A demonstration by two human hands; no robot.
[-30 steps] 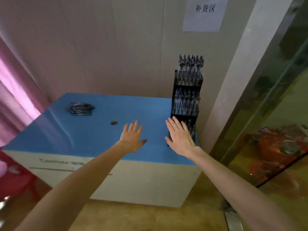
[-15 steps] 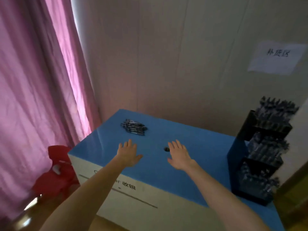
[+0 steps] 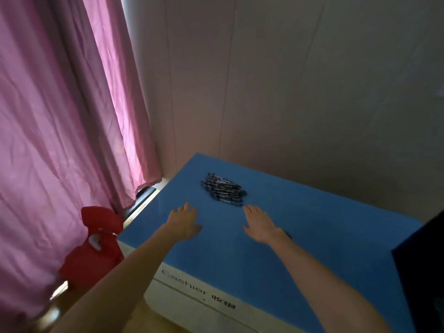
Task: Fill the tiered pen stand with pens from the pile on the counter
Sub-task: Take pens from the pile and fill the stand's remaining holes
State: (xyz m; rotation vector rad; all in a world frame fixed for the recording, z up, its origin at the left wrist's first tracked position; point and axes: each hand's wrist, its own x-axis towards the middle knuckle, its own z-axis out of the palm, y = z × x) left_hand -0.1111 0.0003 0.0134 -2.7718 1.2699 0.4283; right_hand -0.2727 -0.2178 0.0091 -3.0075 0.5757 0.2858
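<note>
Item: loose pile of dark-barrelled pens with pale markings (image 3: 223, 190), lying on the far left part of the blue-topped bench with white front panel (image 3: 312, 236).
Left hand (image 3: 183, 222): flat, fingers straight, grip apart and empty, near and left of the pile.
Right hand (image 3: 260, 224): flat likewise, grip apart and empty, fingertips just short of the pile's near edge.
Black tiered pen stand (image 3: 422, 265): cut off at the right frame edge, well apart from the pile; fill level not visible.
Surroundings: pink curtain (image 3: 60, 116) at left, red object (image 3: 96, 248) below it.
Step judged: reach toward the pile, no pen yet taken.
Next move calls for: closing fingers round a small bunch, then carrying it right to the stand.
</note>
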